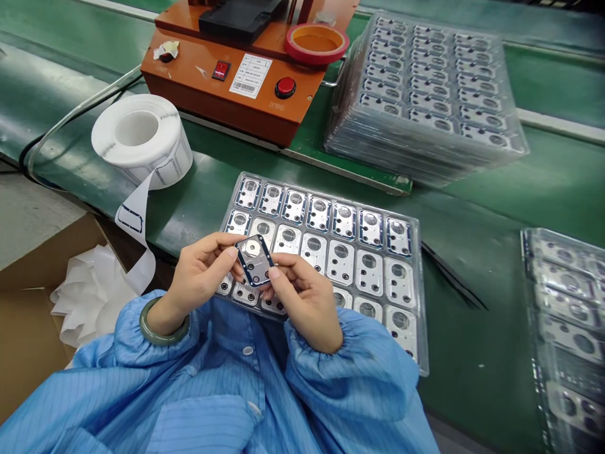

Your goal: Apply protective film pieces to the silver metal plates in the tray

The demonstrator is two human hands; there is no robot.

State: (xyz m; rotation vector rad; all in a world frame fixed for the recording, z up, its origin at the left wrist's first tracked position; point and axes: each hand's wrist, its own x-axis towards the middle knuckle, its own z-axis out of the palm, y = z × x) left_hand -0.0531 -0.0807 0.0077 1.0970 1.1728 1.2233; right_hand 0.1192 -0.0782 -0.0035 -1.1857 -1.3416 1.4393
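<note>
Between my two hands is a small metal plate [256,260] with round holes and a dark blue border, tilted above the tray. My left hand [204,272] pinches its left edge, and my right hand [302,291] grips the right lower edge. Beneath them lies a clear plastic tray [422,296] with rows of similar metal plates. The far row and one plate at the left of the second row carry blue borders; the other plates I can see there look plain. My hands and sleeves cover part of the near rows.
A label roll [142,142] trails its strip over a cardboard box [28,321] of crumpled backing paper [92,293]. Behind stands an orange machine [227,82] bearing red tape [316,44]. Stacked trays [425,94] are at back right, tweezers [454,277] and another tray [567,315] at right.
</note>
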